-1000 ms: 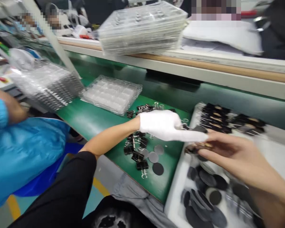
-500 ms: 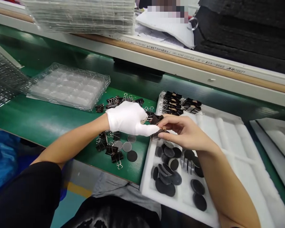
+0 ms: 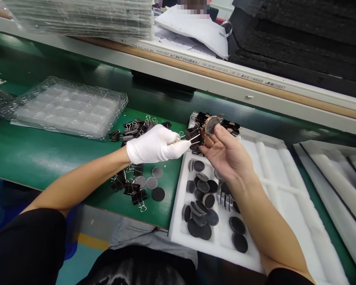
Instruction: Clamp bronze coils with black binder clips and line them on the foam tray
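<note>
My left hand (image 3: 156,145), in a white glove, pinches the wire handles of a black binder clip (image 3: 193,136) over the upper left corner of the white foam tray (image 3: 264,166). Bare, my right hand (image 3: 230,152) holds a round dark disc (image 3: 213,125) with a coppery edge between thumb and fingers, right beside the clip's jaws. Below the hands, several black and grey discs (image 3: 202,186) lie in the tray. More binder clips (image 3: 139,196) and a few loose discs (image 3: 152,183) rest on the green table.
Clear plastic trays (image 3: 68,107) lie at the left. A stack of clear trays (image 3: 83,18), white papers (image 3: 192,27) and black foam (image 3: 299,43) occupy the shelf behind. White foam sheets (image 3: 329,174) stand at the right. A metal rail (image 3: 166,63) crosses behind the table.
My right hand has turned palm up and raised the disc, which now shows its face. The clip's handles show more clearly in my left fingers. The whole view has shifted slightly.
</note>
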Tool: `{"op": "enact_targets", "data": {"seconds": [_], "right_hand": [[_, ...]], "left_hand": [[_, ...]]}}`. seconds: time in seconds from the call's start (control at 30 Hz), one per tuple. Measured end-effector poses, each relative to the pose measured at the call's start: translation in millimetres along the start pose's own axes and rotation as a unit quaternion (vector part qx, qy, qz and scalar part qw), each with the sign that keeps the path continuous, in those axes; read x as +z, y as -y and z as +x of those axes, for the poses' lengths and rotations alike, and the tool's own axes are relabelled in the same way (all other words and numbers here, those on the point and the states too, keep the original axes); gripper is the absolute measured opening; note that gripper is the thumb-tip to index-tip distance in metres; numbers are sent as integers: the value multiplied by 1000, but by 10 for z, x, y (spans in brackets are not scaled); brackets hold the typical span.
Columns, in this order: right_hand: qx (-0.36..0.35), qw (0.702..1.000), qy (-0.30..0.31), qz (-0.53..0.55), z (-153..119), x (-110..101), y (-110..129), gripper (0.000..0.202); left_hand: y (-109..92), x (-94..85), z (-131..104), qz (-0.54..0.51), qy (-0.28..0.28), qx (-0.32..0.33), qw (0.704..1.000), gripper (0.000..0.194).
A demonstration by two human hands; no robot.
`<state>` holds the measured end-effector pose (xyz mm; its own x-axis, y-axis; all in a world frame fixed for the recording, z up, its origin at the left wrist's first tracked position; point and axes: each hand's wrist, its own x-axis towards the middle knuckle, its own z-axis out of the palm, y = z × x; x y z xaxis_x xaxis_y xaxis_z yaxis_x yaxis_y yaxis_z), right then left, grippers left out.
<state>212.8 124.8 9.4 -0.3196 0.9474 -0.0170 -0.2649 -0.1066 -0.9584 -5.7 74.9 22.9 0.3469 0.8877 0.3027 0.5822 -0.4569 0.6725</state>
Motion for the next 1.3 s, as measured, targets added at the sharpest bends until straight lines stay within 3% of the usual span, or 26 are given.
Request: {"op": "enact_targets", "data": {"seconds": [0.3,0.7,0.93,1.17,1.3], "right_hand": [[-29,999,-31,33,-80,154,-159,34],[-52,996,-56,40,-120,231,-145,38],[-60,995,-76,39,-126,272,-206,40],[-44,994,-72,72,-131,272,-168,39],[-51,991,-58,109,-140,319,-221,36]], "left_hand": [[11,64,-13,20,-12,-11,1000,47],[77,161,-6,-13,-50,-15,999,48],[85,225,-15,-46,-47,-69,995,49],[88,64,24,-61,15,-63,996,46],[87,101,30,-122,-91,-103,983,39]]}}
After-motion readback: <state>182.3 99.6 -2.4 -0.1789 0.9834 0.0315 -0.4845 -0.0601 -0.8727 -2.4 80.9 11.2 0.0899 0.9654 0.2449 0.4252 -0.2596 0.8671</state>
